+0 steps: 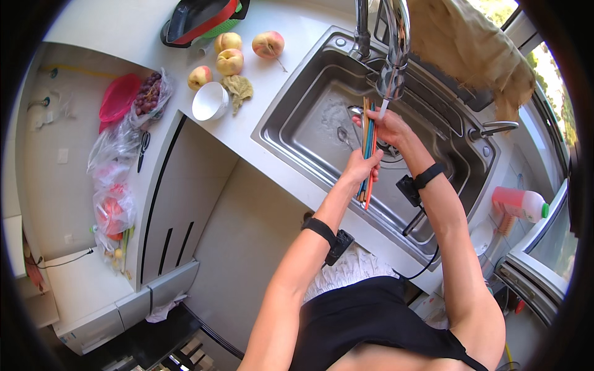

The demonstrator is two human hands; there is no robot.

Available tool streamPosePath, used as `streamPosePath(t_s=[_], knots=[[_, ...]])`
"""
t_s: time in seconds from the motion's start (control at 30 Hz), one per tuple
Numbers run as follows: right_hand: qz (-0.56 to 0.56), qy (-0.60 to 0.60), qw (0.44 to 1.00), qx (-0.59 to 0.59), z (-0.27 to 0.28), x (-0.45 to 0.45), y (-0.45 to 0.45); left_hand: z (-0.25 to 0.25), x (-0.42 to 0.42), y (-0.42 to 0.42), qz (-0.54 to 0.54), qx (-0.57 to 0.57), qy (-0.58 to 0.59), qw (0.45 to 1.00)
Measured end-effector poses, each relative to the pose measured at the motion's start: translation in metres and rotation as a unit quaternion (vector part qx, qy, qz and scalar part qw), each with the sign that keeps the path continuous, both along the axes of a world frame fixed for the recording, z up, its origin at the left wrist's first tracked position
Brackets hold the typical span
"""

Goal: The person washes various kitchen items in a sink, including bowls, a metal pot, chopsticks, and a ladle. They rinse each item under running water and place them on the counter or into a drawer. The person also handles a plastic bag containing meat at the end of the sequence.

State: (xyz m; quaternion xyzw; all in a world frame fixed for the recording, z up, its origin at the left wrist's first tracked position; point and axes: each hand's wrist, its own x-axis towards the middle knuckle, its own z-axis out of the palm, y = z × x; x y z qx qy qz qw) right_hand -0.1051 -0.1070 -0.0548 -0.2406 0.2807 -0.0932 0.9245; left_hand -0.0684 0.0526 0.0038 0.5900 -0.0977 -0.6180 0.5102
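A bundle of chopsticks (370,133), some wooden and some blue or orange, runs lengthwise between my two hands above the sink (306,153). My left hand (363,168) grips its lower part, near my side of the sink. Farther up, my right hand (393,127) holds the upper part, with its fingers partly hidden behind the sticks. Water runs from the chrome faucet (391,79) onto the right hand beside the bundle. A metal spoon (343,134) lies in the sink to the left. Another shiny spoon bowl (355,110) shows beside the chopstick tips.
Left of the sink are several peaches (229,62), a white bowl (211,102), a crumpled cloth (239,90) and a red-rimmed container (202,23). A pink bottle (519,204) lies at the right. A brown cloth (478,51) hangs behind the faucet.
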Motion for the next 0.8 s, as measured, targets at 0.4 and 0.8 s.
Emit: streamPosePath(t_s=[0.4,0.8], knots=[[0.059,0.073,0.992,-0.084,0.02,-0.035,-0.004,-0.006,-0.003,-0.003,-0.006,0.003,0.086,0.996],[-0.034,0.108,0.991,-0.074,-0.009,-0.027,-0.004,-0.013,0.002,-0.001,0.003,-0.014,0.06,0.998]])
